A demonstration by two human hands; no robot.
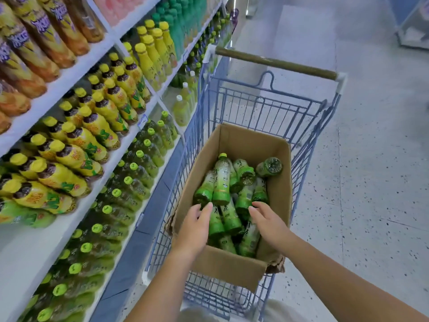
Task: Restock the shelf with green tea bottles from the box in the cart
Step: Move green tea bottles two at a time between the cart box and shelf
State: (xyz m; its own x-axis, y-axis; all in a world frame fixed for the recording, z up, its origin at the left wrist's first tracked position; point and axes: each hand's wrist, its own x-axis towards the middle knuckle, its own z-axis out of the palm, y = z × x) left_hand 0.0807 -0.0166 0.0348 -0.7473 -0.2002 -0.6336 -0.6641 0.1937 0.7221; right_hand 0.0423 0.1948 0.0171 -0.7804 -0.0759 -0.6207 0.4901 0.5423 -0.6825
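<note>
Blurred shelf (69,81); bottles (229,219) half-buried in box (232,268)

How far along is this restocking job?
Done: the lower shelf already holds long rows of green-capped bottles. In hand: the left hand and right hand reach into the box, fingers over the green tea bottles, gripping none yet. Left: a jumbled pile waits in the box in the cart.

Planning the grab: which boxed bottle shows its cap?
The topmost bottle, lime cap pointing at the cart handle; the others show only bases or labels.
</note>
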